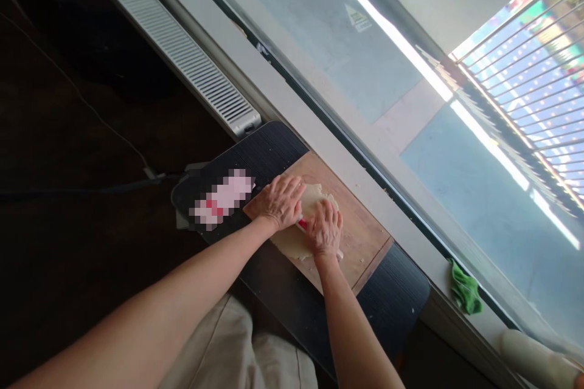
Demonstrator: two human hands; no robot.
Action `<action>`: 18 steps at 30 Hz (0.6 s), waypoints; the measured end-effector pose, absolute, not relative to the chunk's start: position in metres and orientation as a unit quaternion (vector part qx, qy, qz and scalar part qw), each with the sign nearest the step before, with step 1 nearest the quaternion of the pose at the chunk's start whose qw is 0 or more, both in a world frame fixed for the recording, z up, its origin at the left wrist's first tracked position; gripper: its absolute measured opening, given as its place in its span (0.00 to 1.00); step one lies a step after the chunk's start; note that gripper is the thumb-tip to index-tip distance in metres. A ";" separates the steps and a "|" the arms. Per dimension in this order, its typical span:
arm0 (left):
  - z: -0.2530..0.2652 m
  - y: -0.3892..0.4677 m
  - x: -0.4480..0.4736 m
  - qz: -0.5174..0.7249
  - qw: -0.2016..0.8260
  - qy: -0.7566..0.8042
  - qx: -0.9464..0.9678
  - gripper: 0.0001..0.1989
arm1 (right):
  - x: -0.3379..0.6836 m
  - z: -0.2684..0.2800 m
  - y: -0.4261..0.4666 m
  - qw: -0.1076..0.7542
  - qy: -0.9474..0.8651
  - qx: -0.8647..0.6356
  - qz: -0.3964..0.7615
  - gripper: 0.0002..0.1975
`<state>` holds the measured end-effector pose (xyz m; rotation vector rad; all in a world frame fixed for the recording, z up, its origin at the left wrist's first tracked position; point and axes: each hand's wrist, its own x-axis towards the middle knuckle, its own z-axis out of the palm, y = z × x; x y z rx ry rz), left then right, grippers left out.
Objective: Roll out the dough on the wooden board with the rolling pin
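Note:
A flat sheet of pale dough (292, 243) with ragged edges lies on a wooden board (356, 225). Across it runs a white-and-red rolling pin (302, 223), mostly hidden beneath my hands; only a short red and white stretch and a pale end show. My left hand (283, 199) is closed over its left part, fingers curved forward. Lower and to the right, my right hand (325, 228) grips the other part. The dough shows beyond both hands and below them.
The board rests on a dark table (392, 279) with rounded corners. A pixelated pink-and-white item (228, 194) lies left of it. A radiator (182, 42) and windowsill run alongside. On the sill are a green cloth (464, 289) and a pale cylindrical object (533, 355).

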<state>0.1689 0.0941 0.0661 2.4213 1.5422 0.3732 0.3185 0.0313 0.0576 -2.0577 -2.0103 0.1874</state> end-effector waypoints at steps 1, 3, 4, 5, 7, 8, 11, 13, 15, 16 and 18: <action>0.065 0.100 0.173 0.128 0.126 0.528 0.830 0.25 | 0.323 0.058 0.037 0.129 -0.692 -0.707 0.065 0.18; 0.065 0.112 0.182 0.125 0.133 0.530 0.828 0.27 | 0.331 0.058 0.048 0.132 -0.686 -0.712 0.065 0.18; 0.065 0.116 0.185 0.124 0.136 0.534 0.826 0.27 | 0.334 0.059 0.052 0.132 -0.682 -0.716 0.065 0.19; 0.065 0.118 0.187 0.122 0.137 0.536 0.824 0.28 | 0.335 0.059 0.053 0.131 -0.679 -0.719 0.065 0.19; 0.066 0.115 0.184 0.122 0.139 0.532 0.826 0.28 | 0.332 0.059 0.048 0.128 -0.676 -0.722 0.066 0.20; 0.066 0.109 0.180 0.123 0.139 0.527 0.829 0.28 | 0.328 0.058 0.042 0.126 -0.675 -0.724 0.065 0.21; 0.066 0.084 0.162 0.125 0.142 0.514 0.837 0.27 | 0.313 0.056 0.018 0.115 -0.668 -0.732 0.063 0.24; 0.066 0.072 0.153 0.125 0.145 0.517 0.835 0.26 | 0.307 0.056 0.008 0.106 -0.672 -0.730 0.066 0.24; 0.066 0.070 0.153 0.122 0.146 0.528 0.828 0.27 | 0.308 0.057 0.011 0.099 -0.684 -0.719 0.072 0.24; 0.066 0.074 0.157 0.118 0.146 0.537 0.822 0.28 | 0.312 0.058 0.017 0.099 -0.691 -0.712 0.075 0.23; 0.065 0.090 0.170 0.108 0.147 0.559 0.809 0.31 | 0.322 0.060 0.035 0.107 -0.694 -0.708 0.076 0.23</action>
